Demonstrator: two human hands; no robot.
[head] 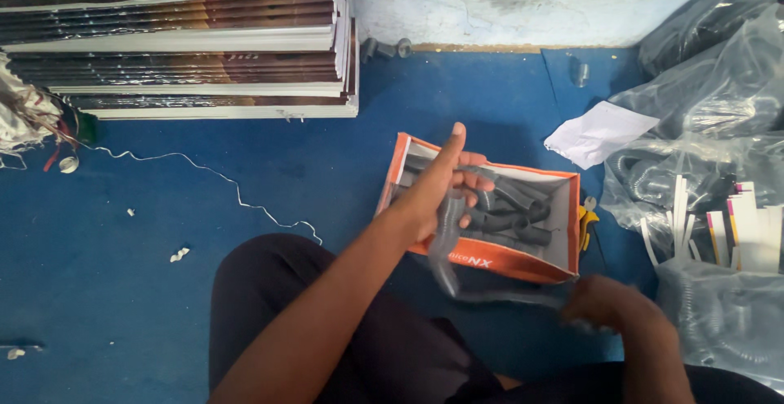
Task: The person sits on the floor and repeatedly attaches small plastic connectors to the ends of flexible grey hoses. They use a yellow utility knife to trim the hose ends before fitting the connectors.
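Your knee in dark cloth [327, 322] fills the bottom of the view, and both forearms reach out over it. Your left hand [437, 188] is raised above the orange and white carton [490, 261], thumb up, its fingers [478, 182] curled shut around the upper end of a grey corrugated hose [445, 245]. That hose hangs down in front of the carton, bends, and runs low to the right toward your right hand [608, 302]. The right hand is motion-blurred; it seems to be at the hose's other end, but I cannot tell whether its fingers are closed on it.

By my reading, you are handling 1 hose at the carton, which already holds several dark grey tube pieces [523, 208]. Whichever way it goes, the next move calls for bending it short enough to pass the carton's rim.

Clear bags of coiled hoses [702, 102] on the right are cut off by the frame, and their contents are hard to make out. Stacked flat boxes [180, 45] sit at upper left on the blue floor [122, 208].
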